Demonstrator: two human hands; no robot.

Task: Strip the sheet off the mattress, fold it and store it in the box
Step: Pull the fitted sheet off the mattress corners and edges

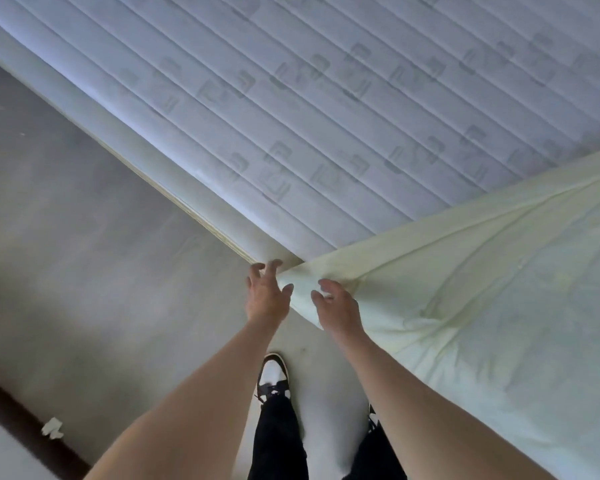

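Pale yellow fabric sheet (482, 299) covers lower right part of white quilted mattress (291, 116); rest of mattress bare, grey printed pattern showing. Sheet corner bunched at mattress edge, between our hands. Our left hand (265, 294) reaches to that corner, fingers spread and lightly curled, tips at cloth, not gripping. Our right hand (336, 306) rests on sheet, fingers bent and apart. Grey floor (84, 254) below; black-and-white sneaker (273, 375) on it.

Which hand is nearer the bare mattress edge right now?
Left. The left hand reaches up beside the mattress edge; the right hand sits lower, over the pale sheet corner.
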